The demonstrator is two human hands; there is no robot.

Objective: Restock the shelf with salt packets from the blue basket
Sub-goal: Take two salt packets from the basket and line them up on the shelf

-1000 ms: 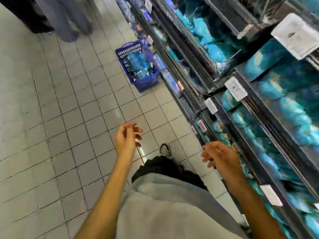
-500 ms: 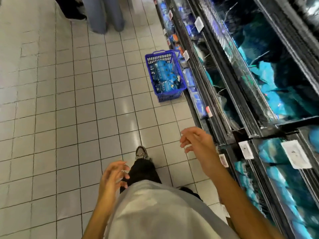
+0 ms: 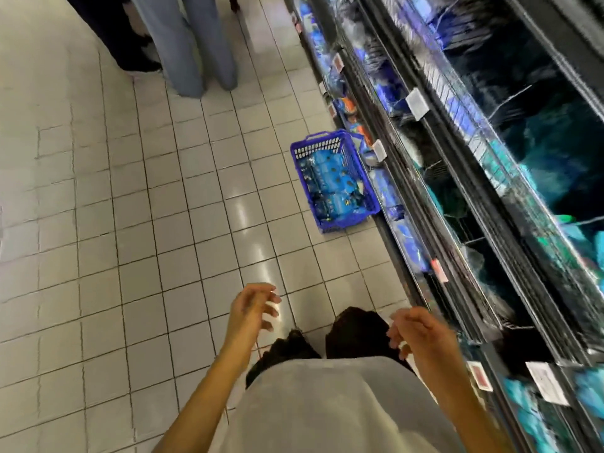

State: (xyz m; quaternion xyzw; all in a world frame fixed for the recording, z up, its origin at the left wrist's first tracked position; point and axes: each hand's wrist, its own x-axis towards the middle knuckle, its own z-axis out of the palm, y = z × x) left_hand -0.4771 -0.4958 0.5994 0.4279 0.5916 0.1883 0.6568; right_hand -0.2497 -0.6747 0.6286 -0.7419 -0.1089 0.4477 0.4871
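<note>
Still plenty left tbh. Blue basket parked on the tile floor at 12 o'clock, loaded with blue salt packets, touching the shelf base. Left hand and right hand both loose, holding nothing.

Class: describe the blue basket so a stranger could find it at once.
Follow the long shelving down the right of the tiled aisle. On the floor against its base sits the blue basket, a slotted plastic crate holding blue packets, the only container standing on the floor.
</note>
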